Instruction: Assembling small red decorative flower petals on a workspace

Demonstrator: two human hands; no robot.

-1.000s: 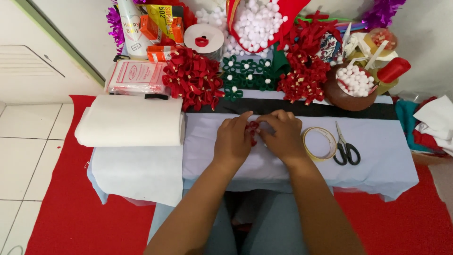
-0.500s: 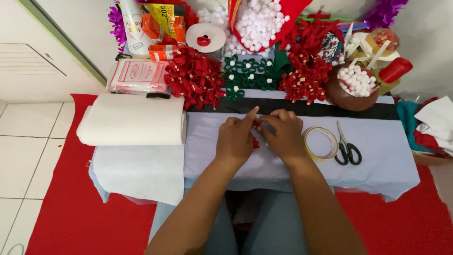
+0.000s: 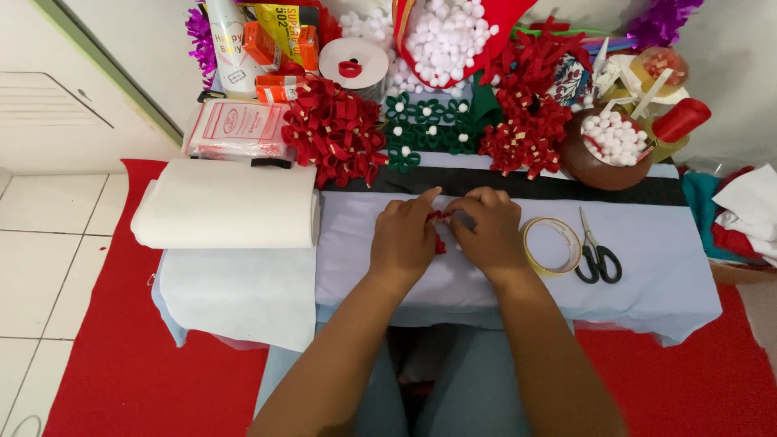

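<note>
My left hand (image 3: 405, 239) and my right hand (image 3: 486, 231) meet over a pale blue cloth (image 3: 647, 267) on a low table. Between their fingertips they pinch a small red felt piece (image 3: 438, 229), mostly hidden by the fingers. A roll of clear tape (image 3: 551, 245) lies just right of my right hand, with black-handled scissors (image 3: 597, 255) beside it. A pile of red felt flowers (image 3: 336, 129) sits behind my left hand.
A white fabric roll (image 3: 227, 204) lies at the left. Green felt flowers (image 3: 425, 121), more red flowers (image 3: 526, 133), a brown bowl of white pompoms (image 3: 611, 150), a glue packet (image 3: 235, 128) and a bag of pompoms (image 3: 445, 36) crowd the back. Red carpet (image 3: 105, 356) covers the floor.
The hands stay together at the same spot on the cloth; fingers shift slightly around the red piece. Nothing else has moved.
</note>
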